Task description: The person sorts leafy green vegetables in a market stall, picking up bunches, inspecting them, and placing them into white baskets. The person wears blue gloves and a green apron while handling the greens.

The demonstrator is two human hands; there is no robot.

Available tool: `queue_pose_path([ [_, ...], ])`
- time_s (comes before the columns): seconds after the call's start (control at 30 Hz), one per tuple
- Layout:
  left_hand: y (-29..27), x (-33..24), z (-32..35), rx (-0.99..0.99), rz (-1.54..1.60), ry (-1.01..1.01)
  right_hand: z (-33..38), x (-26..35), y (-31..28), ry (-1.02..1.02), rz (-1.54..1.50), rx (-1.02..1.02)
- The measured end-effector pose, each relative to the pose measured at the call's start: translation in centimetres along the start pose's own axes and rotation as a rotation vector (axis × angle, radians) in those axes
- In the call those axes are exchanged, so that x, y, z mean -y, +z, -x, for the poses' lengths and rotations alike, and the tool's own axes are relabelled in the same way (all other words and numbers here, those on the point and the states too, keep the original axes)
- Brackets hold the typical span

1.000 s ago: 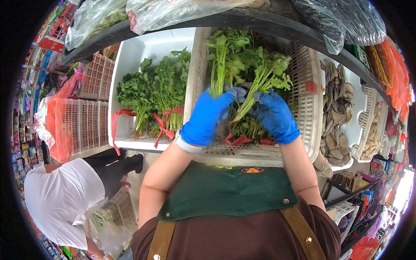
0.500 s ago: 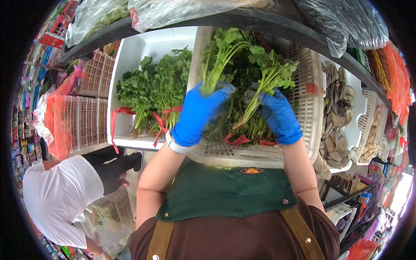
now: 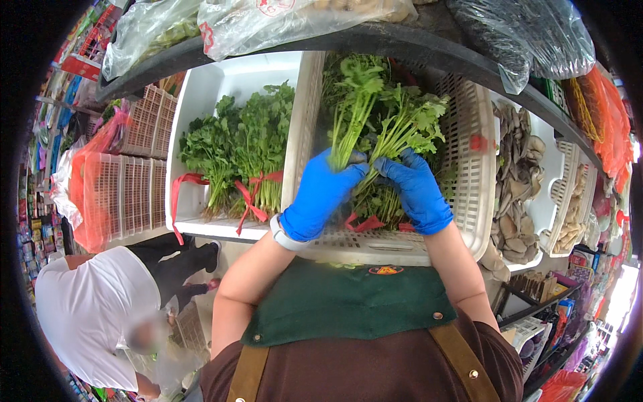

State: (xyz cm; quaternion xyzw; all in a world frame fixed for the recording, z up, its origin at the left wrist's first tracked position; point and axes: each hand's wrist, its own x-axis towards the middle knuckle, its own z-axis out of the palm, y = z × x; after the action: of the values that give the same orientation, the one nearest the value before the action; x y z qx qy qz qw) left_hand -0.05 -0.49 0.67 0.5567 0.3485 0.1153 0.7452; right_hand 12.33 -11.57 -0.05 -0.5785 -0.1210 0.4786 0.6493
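In my left hand (image 3: 320,199), in a blue glove, an upright bunch of leafy celery (image 3: 351,124) is held by its pale stems. My right hand (image 3: 420,197), gloved the same, pinches the stems of a second celery bunch (image 3: 402,130), whose leaves lean to the upper right. Both hands are close together over a white slatted crate (image 3: 469,224). More greens lie in the crate beneath, partly hidden by my hands. A red tie (image 3: 365,222) shows near its front edge.
At the left, a white foam box (image 3: 228,70) holds greens bundled with red ties (image 3: 249,201). Grey mushrooms (image 3: 516,181) fill a box at the right. A dark shelf edge (image 3: 375,41) with plastic bags crosses above. A person in white (image 3: 97,308) bends at the lower left.
My right hand has moved left and slightly down, bringing its bunch beside the left one. My left hand has come slightly down and right, its bunch still held. The person at left bends lower.
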Motion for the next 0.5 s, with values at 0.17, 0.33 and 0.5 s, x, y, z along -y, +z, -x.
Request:
queue_pose_path([
  [0.17,-0.1,-0.7,0.4,-0.070,0.194,0.049,0.1,-0.4,-0.5,-0.009,-0.015,0.006],
  [0.33,-0.3,-1.0,0.3,-0.006,0.147,0.006,0.6,0.2,-0.3,0.017,-0.115,0.027],
  [0.5,0.1,0.1,0.2,0.080,0.048,0.148,0.3,1.1,0.3,0.033,-0.196,0.090],
])
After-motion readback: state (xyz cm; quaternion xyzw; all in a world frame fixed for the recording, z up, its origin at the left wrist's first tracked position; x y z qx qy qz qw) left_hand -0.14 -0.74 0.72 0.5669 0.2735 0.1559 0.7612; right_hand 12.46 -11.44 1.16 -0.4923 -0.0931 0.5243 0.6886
